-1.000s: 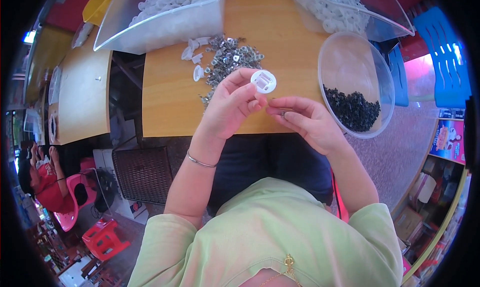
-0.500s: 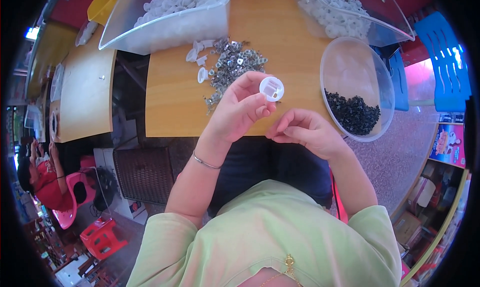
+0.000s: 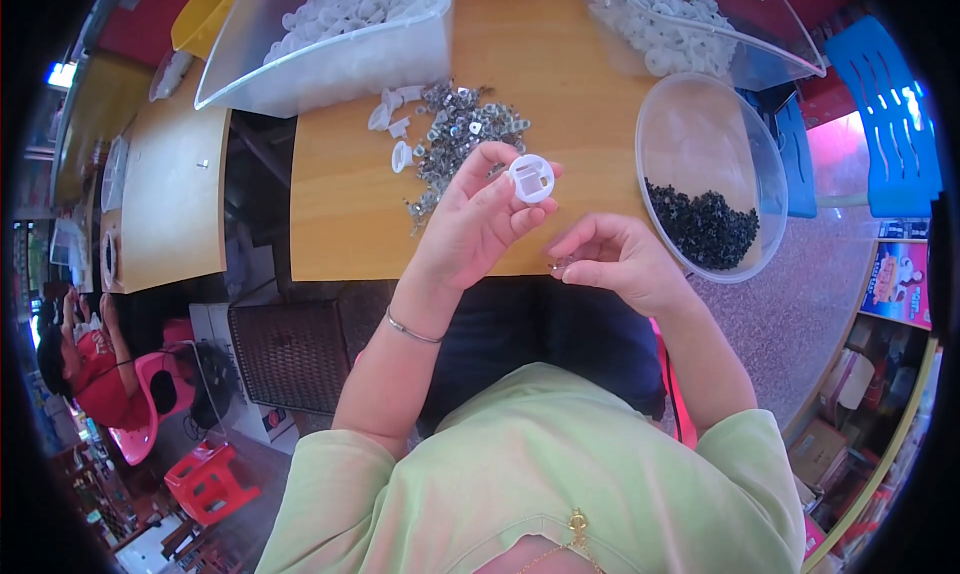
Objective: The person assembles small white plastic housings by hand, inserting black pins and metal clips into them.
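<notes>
Between the thumb and fingers of my left hand (image 3: 468, 229), a round white plastic part (image 3: 533, 179) is held up, its face with a rectangular recess turned towards me. My right hand (image 3: 630, 266) is just right of it, over the table's front edge. Its thumb and index finger pinch a small metal piece (image 3: 560, 266), mostly covered by the fingertips. Beyond my left hand lies a heap of small metal pieces (image 3: 465, 134) on the wooden table (image 3: 350, 194). A few loose white plastic parts (image 3: 401, 156) lie at the heap's left side.
A clear round tub (image 3: 690, 114) with small black parts (image 3: 705, 229) stands on the right. Clear bins of white parts stand at the back left (image 3: 330, 84) and back right (image 3: 765, 64). Another table (image 3: 170, 204) is on the left, with a seated person (image 3: 105, 374) nearby.
My left hand has shifted slightly left with the white part, whose recessed face is turned more towards me. My right fingers have parted a little, and a metal piece now shows between them.
</notes>
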The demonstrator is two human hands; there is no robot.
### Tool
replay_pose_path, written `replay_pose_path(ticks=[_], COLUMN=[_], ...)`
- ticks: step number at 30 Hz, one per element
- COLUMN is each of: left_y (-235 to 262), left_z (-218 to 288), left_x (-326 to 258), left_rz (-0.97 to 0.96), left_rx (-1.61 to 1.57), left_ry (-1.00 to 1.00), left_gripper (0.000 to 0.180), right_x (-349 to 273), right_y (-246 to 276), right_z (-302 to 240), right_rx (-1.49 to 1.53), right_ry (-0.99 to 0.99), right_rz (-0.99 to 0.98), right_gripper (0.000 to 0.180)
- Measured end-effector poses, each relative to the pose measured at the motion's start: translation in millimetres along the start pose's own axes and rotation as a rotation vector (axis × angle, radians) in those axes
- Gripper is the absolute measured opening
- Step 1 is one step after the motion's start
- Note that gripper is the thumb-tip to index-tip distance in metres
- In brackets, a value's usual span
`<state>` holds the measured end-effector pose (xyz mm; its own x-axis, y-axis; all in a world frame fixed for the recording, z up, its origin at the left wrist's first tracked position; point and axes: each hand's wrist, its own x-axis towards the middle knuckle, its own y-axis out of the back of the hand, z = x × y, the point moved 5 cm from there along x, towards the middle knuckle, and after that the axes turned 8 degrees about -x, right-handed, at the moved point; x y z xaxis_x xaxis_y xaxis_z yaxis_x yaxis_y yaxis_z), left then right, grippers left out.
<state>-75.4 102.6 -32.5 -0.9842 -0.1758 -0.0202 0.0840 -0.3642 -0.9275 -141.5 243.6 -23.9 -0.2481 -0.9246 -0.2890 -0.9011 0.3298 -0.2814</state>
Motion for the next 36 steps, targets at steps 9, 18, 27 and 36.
replay_pose_path(ticks=[9, 18, 27, 36], left_y=[-1.1, -13.9, -20.8, -18.9], left_z=[-2.8, -4.2, -13.0, -14.9], left_x=[-0.5, -1.6, -0.3, -1.0], left_rz=[-0.027, -0.005, -0.178, -0.196], left_rx=[0.058, 0.153, 0.310, 0.394], left_ry=[-0.004, 0.023, -0.013, 0.020], left_gripper=[0.020, 0.026, 0.036, 0.038], right_x=[-4.5, -9.9, -18.6, -20.3], right_y=[-2.4, 3.6, 6.6, 4.1], right_z=[-8.5, -20.9, -36.0, -39.2], right_rx=[0.001, 0.077, -0.338, -0.676], right_ry=[-0.008, 0.315, 0.708, 0.710], right_rz=[-0.014, -0.047, 0.375, 0.507], right_gripper=[0.021, 0.014, 0.016, 0.017])
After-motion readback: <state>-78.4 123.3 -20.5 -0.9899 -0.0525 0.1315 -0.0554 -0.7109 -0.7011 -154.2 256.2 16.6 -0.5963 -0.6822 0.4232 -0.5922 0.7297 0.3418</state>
